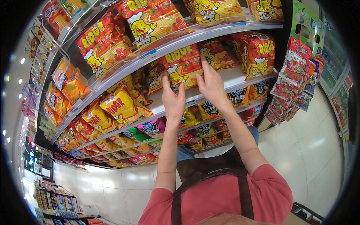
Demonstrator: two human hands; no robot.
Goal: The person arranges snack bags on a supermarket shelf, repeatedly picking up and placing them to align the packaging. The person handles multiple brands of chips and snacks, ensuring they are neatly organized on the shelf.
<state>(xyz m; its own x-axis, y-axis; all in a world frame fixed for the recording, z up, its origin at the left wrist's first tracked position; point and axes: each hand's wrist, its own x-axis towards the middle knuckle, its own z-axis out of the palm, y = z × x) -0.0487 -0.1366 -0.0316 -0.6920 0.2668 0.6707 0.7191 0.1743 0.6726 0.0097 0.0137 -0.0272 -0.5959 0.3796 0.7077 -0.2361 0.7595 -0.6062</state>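
A red and yellow bag of Ridge potato chips (184, 66) stands upright on a white shelf before me, between my two hands. My left hand (173, 101) is at its left edge, fingers up along the side and thumb in front of the lower part. At the right edge, my right hand (211, 85) has its fingers along the side and its thumb against the front. Another red chip bag (154, 77) leans just to the left, partly behind my left fingers. To the right, a similar bag (215, 53) sits deeper on the shelf, beside more red bags (259, 56).
Above runs a shelf edge (197, 36) with price tags and larger red bags (153, 22). Yellow bags (123, 105) lie left on the same level. Lower shelves hold more chip bags (209, 109). Hanging candy packets (292, 64) flank the right end, near a glass-fronted cooler (334, 53).
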